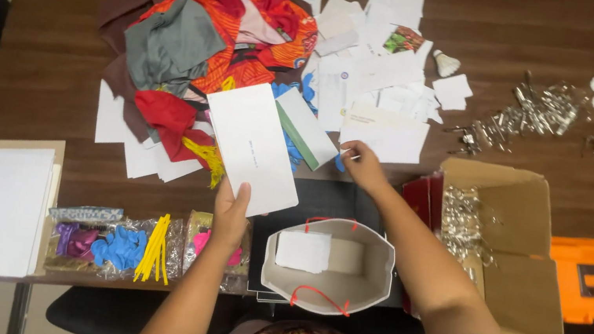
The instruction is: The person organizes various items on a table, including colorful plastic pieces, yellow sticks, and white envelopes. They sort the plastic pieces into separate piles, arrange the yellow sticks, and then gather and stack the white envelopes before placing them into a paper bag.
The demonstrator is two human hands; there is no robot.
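Head view | my left hand (229,216) gripped a white envelope (254,148) just above the open paper bag (327,267) | my right hand (363,163) pinched a sheet at the paper pile (376,68) beyond the bag (grip partly hidden) | step judged: gathering papers; next move needs lowering them into the bag.

Matt paper envelope (254,147); dark wood-grain table (52,57); shiny metal clips (532,113).

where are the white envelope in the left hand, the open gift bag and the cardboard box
white envelope (252,148), head view, middle of its face
gift bag (376,271), head view, right inner wall
cardboard box (523,294), head view, front flap
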